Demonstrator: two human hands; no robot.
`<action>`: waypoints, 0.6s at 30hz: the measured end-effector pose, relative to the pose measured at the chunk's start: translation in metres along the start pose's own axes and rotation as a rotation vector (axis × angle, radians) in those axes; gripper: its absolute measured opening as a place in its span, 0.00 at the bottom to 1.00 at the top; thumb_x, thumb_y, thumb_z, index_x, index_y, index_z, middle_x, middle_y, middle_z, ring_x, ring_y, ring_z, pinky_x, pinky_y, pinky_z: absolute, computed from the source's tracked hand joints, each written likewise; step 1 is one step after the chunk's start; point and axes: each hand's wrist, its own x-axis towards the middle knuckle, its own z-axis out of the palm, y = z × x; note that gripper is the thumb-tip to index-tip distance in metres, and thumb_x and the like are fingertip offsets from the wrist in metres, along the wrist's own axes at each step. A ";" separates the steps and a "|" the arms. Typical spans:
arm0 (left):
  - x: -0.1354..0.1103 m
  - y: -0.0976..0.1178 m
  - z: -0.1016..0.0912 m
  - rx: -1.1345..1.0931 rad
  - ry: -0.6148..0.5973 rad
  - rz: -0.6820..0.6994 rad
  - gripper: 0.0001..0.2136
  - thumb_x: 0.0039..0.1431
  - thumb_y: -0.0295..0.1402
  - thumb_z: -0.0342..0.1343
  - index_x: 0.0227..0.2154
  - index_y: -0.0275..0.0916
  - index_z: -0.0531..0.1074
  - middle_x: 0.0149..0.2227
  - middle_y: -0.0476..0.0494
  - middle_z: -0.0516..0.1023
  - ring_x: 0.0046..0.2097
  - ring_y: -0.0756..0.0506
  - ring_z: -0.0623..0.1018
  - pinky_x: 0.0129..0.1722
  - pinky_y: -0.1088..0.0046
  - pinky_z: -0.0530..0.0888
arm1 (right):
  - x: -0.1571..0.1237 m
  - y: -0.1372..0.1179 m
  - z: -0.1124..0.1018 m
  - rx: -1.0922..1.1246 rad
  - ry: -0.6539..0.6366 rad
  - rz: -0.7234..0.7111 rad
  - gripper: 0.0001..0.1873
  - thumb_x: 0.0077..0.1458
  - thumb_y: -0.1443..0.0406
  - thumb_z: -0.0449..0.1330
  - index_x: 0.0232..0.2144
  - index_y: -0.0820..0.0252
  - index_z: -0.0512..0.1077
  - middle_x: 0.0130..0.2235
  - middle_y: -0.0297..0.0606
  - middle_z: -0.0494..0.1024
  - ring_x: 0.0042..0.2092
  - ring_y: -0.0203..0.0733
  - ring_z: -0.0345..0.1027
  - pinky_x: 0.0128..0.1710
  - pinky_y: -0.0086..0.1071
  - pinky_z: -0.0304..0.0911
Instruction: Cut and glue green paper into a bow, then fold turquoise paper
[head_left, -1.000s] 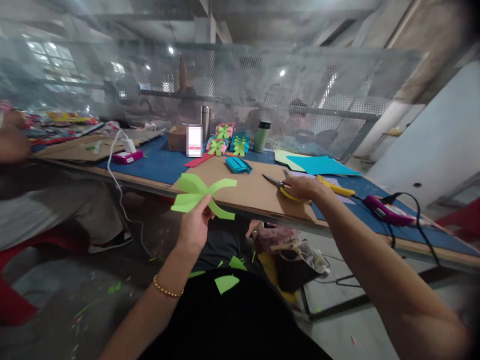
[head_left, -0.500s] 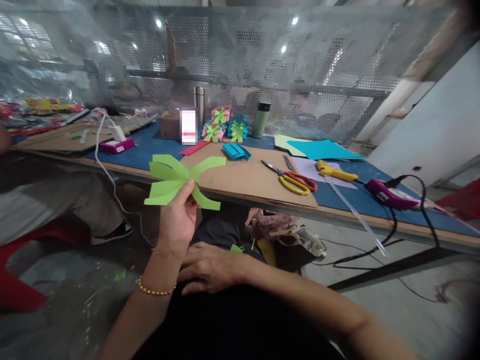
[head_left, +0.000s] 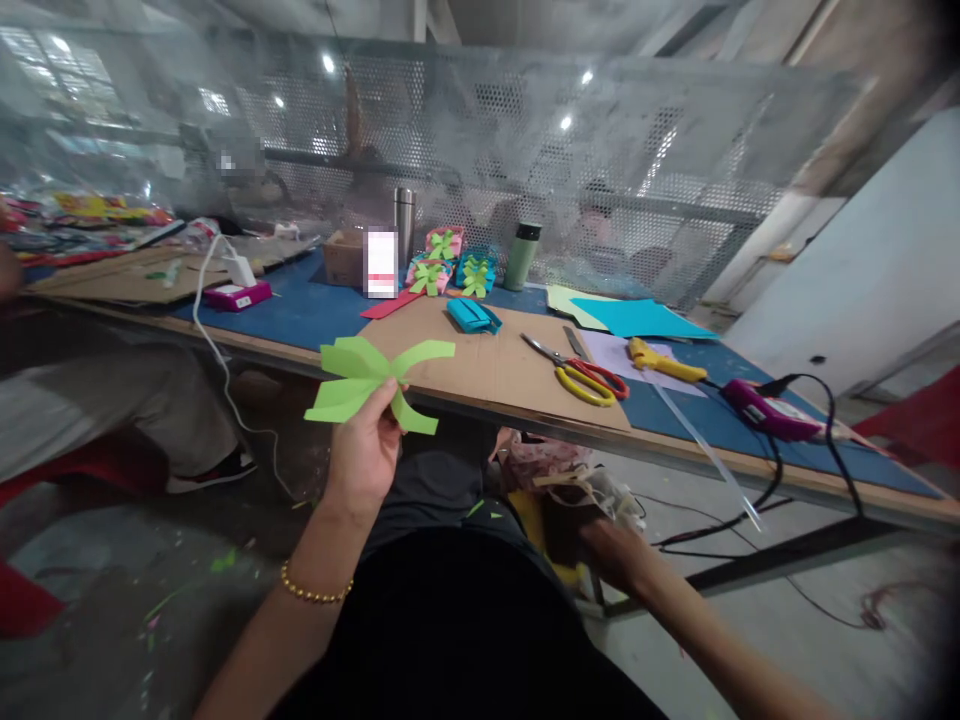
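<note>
The person's dark-clothed lap [head_left: 465, 630] filled the lower centre of the head view, with small green scraps [head_left: 480, 510] lying at its far edge. The left hand [head_left: 364, 455], a beaded gold bracelet [head_left: 311, 592] on its wrist, was raised in front of the table edge. Its thumb and fingers were pressed together on the centre of a green paper cutout [head_left: 360, 375], whose curved strips fanned outward; the cutout was held in the air, just in front of and slightly below the near table edge, touching nothing else. The right hand [head_left: 609, 555] was lowered beside the lap, near a bag [head_left: 574, 495] under the table; blur made it impossible to tell whether its fingers were spread or closed.

On the table, a cardboard sheet [head_left: 495, 365] covered the near edge. Scissors [head_left: 589, 378] with yellow and red handles lay on its right part, and a folded teal piece [head_left: 474, 315] lay on its far side. To the right, on the blue surface [head_left: 300, 315], lay a yellow cutter [head_left: 664, 362], a clear strip [head_left: 705, 450] and a purple glue gun [head_left: 769, 415] with a black cord. Teal paper sheets [head_left: 637, 318] lay beyond these.

Further back stood pink and teal pieces topped with green bows [head_left: 446, 265], a green bottle [head_left: 521, 252] and a steel flask [head_left: 404, 215]. A perforated metal screen [head_left: 525, 150] closed the far side. Another person's leg [head_left: 97, 400] was visible at left.
</note>
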 end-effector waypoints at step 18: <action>0.008 0.009 -0.009 -0.014 0.124 0.049 0.08 0.55 0.18 0.59 0.35 0.34 0.77 0.30 0.48 0.81 0.27 0.52 0.78 0.23 0.81 0.74 | 0.000 0.018 0.072 0.119 0.343 -0.148 0.17 0.63 0.62 0.51 0.29 0.49 0.77 0.26 0.39 0.78 0.30 0.45 0.71 0.42 0.41 0.66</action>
